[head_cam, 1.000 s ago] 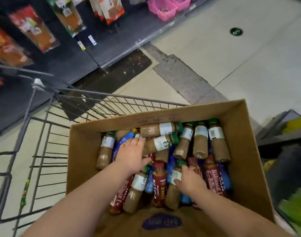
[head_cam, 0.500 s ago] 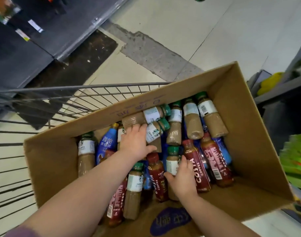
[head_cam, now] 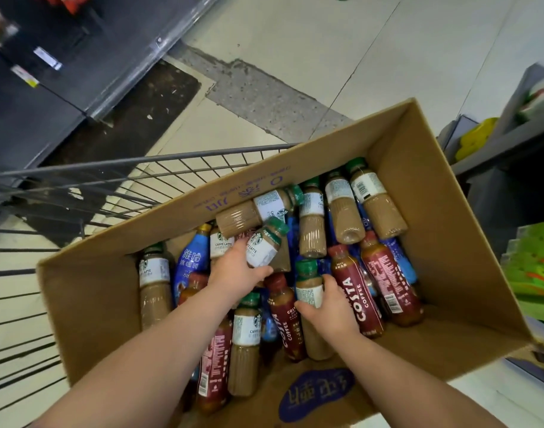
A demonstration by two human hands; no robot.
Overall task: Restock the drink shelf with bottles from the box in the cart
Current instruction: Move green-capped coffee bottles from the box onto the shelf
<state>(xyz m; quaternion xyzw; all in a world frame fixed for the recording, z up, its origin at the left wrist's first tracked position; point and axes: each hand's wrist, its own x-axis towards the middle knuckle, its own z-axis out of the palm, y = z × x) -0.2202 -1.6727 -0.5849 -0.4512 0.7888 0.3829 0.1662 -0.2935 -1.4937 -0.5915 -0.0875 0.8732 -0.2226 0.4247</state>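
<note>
Left hand (head_cam: 233, 274) clasps a tilted latte bottle (head_cam: 266, 247); right hand (head_cam: 331, 308) wraps a second bottle (head_cam: 307, 284); lifting both may tumble loosely piled neighbours inside the box (head_cam: 443, 230).

Box (head_cam: 443, 230) open-topped; bottles (head_cam: 312, 230) heaped across middle; bare cardboard strip beside right wall

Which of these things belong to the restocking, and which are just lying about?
Job: box, cart, Costa bottles, blue bottles, left hand gripping a latte bottle, right hand gripping a second latte bottle.
Lying about: green packets, yellow packets, price tags, floor patch.
</note>
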